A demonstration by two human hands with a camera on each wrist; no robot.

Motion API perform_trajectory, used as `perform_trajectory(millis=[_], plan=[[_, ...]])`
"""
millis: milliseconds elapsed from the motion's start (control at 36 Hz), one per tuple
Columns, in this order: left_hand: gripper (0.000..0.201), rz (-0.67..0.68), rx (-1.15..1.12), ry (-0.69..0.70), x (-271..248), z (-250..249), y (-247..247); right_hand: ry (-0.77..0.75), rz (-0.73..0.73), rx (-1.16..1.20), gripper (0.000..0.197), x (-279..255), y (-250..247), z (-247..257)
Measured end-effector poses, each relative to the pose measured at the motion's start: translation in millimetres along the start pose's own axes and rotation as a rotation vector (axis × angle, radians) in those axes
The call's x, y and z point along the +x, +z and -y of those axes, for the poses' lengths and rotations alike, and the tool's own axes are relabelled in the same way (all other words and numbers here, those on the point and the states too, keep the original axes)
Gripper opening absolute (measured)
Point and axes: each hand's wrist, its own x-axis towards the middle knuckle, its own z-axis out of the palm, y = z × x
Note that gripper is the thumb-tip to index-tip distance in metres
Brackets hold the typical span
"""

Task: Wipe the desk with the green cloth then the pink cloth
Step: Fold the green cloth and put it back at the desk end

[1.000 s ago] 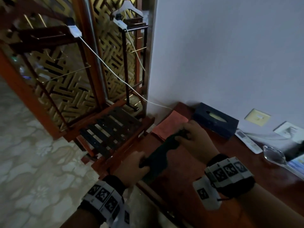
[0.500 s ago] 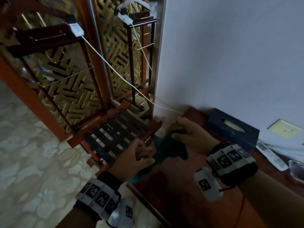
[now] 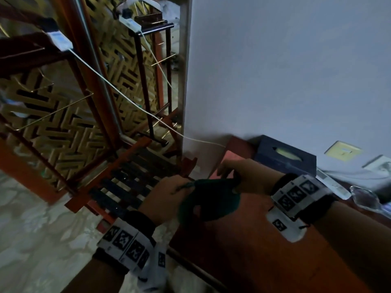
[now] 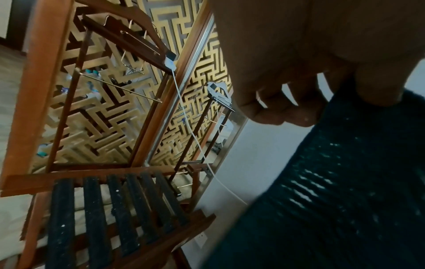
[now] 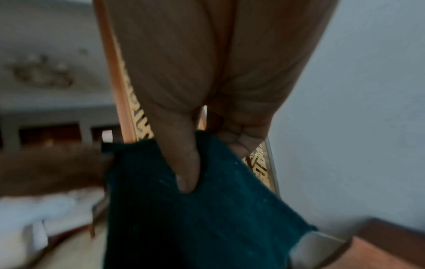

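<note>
Both hands hold the dark green cloth (image 3: 209, 199) stretched between them, a little above the left end of the reddish wooden desk (image 3: 243, 250). My left hand (image 3: 169, 195) pinches its left corner. My right hand (image 3: 241, 176) pinches the right corner, thumb pressed on the fabric. The green cloth (image 5: 195, 209) hangs down below my right hand (image 5: 202, 145) in the right wrist view, and the green cloth (image 4: 345, 182) fills the right side of the left wrist view under my left hand (image 4: 310, 87). The pink cloth (image 3: 228, 157) lies flat at the desk's far left corner, partly hidden behind my right hand.
A dark blue tissue box (image 3: 283, 155) stands against the wall. Right of it lie a white remote (image 3: 332, 182) and a clear glass object (image 3: 364, 197). A wooden slatted rack (image 3: 131, 176) and a gold lattice screen (image 3: 63, 123) stand left of the desk. A white cable (image 3: 127, 98) runs across them.
Both hands have lifted the green cloth and spread it out between them; earlier it was bunched. The view has swung, and the pink cloth shows again behind my right hand.
</note>
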Motion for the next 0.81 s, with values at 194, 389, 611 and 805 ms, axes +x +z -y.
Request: perform_trajectory(millis=[194,389,611,805], plan=[[0.034,-0.013,0.029,-0.006,-8,9,-29,0.094,-0.061,-0.246,0.023,15,24,-19],[0.029,-0.1,0.026,-0.054,-28,7,-50,0.128,-0.406,0.047,0.015,39,37,-1],[0.024,-0.063,-0.021,-0.049,-45,-11,-39,0.084,-0.54,0.129,0.014,47,40,0],[0.009,0.215,-0.002,-0.155,-45,14,35,0.252,-0.399,0.097,0.014,8,71,-44]])
